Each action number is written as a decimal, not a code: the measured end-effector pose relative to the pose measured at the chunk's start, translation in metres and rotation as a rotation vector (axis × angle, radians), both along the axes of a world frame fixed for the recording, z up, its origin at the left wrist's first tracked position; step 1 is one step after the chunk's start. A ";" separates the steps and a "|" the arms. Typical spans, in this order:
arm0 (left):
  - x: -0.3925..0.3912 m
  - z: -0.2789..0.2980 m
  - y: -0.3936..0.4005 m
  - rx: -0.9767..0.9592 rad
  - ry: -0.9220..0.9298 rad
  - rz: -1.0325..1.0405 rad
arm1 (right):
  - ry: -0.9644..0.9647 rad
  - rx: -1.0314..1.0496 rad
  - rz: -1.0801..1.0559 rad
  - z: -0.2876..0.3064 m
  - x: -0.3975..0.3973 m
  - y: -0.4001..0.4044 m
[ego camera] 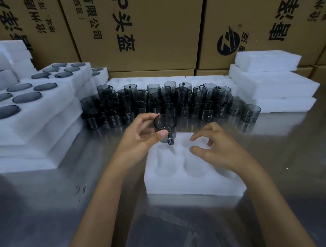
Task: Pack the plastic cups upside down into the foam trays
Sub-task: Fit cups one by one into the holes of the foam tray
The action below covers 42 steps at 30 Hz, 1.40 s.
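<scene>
Far out beyond the left hand [139,133] lie stacked filled trays [29,107] with cup bottoms showing. That hand pinches a smoky cup [165,126] between thumb and fingers, held just above the far left corner of the empty foam tray [193,183] under both hands. Ahead of the hands stands a crowd of loose cups [159,103] on the metal table [81,203]. The right hand [215,147] hovers over the tray, fingers loosely curled, holding nothing. Beyond it, to the right, sit spare trays [274,86]
</scene>
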State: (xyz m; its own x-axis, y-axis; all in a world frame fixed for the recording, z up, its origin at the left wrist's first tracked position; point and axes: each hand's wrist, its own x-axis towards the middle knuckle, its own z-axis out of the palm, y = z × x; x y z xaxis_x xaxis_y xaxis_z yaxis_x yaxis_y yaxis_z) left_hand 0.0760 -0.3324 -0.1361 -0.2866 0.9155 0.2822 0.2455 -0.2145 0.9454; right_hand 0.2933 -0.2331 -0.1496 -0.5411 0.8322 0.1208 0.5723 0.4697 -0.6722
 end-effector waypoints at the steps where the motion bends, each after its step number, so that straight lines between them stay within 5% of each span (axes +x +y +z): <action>1: -0.001 0.000 0.000 -0.018 0.005 -0.002 | -0.001 -0.002 -0.008 0.000 0.000 0.000; 19: -0.001 -0.007 0.006 -0.121 0.172 0.035 | 0.048 0.037 0.012 0.000 -0.004 -0.004; 23: -0.008 -0.007 0.005 -0.113 0.198 0.022 | 0.016 0.245 -0.009 0.003 -0.010 -0.011; 33: -0.022 -0.014 0.004 -0.188 0.250 0.010 | -0.073 0.233 0.245 -0.001 -0.031 -0.029; 42: -0.024 -0.036 0.012 -0.369 -0.159 -0.057 | -0.197 0.247 0.287 -0.006 -0.032 -0.025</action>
